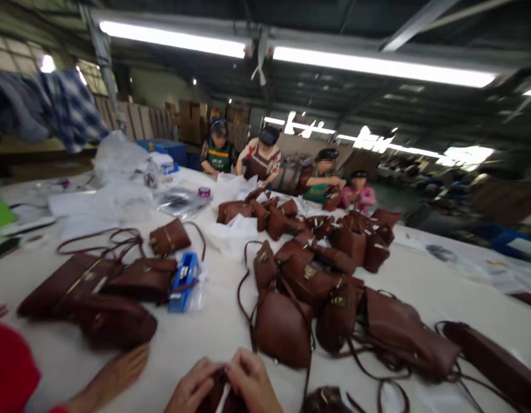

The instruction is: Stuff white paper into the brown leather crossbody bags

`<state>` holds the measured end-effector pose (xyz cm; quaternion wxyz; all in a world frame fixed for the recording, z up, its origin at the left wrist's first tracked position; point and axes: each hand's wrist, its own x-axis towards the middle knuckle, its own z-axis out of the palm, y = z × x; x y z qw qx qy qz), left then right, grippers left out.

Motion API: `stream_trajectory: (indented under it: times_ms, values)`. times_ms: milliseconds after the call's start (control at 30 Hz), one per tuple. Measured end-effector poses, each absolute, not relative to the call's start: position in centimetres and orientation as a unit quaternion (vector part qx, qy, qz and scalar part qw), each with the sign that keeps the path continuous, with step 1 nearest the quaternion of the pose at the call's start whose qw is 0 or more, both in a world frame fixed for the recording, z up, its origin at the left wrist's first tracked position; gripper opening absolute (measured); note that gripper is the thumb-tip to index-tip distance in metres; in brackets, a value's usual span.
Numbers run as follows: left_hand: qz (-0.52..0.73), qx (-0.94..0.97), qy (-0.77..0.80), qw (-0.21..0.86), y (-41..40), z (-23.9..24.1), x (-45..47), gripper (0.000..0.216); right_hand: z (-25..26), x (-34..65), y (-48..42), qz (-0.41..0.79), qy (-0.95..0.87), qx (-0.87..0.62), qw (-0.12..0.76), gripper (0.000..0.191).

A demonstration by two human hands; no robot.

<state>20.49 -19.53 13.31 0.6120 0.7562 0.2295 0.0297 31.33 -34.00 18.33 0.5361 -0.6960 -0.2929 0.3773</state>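
At the bottom middle, my left hand (pixel 193 385) and my right hand (pixel 253 380) are close together, fingers pinched on the top edge of a dark brown leather bag (pixel 234 402). A thin white strip (pixel 223 397) runs between my fingers on that bag; most of the bag is below the frame or behind my hands. Just beyond my right hand lies a rounded brown handbag (pixel 280 332) with a long strap. Near the bottom edge, right of my hands, sits another dark brown item (pixel 328 400), cut off and blurred.
A co-worker's hand (pixel 119 370) and red sleeve (pixel 11 367) come in from the left, beside brown bags (pixel 114 321). A blue tape dispenser (pixel 183 284) stands nearby. Several bags (pixel 351 241) cover the white table (pixel 196 338). People (pixel 265 155) work at the far side.
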Motion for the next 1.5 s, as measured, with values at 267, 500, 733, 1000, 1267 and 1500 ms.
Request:
stream_trajectory:
  times_ms: [267,500,733,1000,1267,1500]
  values:
    - [0.060,0.730,0.200,0.650,-19.5,10.4,17.3,0.041,18.2,32.6,-36.2,0.406,-0.405,-0.689,0.444,0.021]
    - [-0.017,0.677,0.146,0.721,-19.5,10.1,17.1,0.051,16.4,30.6,-35.3,0.338,-0.341,-0.802,0.355,0.009]
    - [-0.045,0.737,0.131,0.662,-19.2,11.1,16.7,0.063,15.3,29.0,-34.9,0.186,-0.381,-0.850,0.312,0.004]
    - [0.005,0.831,0.164,0.531,-19.8,17.9,18.2,0.040,16.7,29.5,-35.0,0.215,-0.435,-0.810,0.330,0.011]
    - [-0.065,0.913,0.161,0.370,-20.7,19.3,19.8,0.005,20.4,32.4,-35.0,0.326,-0.498,-0.765,0.247,0.028]
    - [-0.057,0.886,0.200,0.414,-21.3,18.8,19.3,0.015,19.3,31.4,-35.9,0.295,-0.453,-0.779,0.318,0.013]
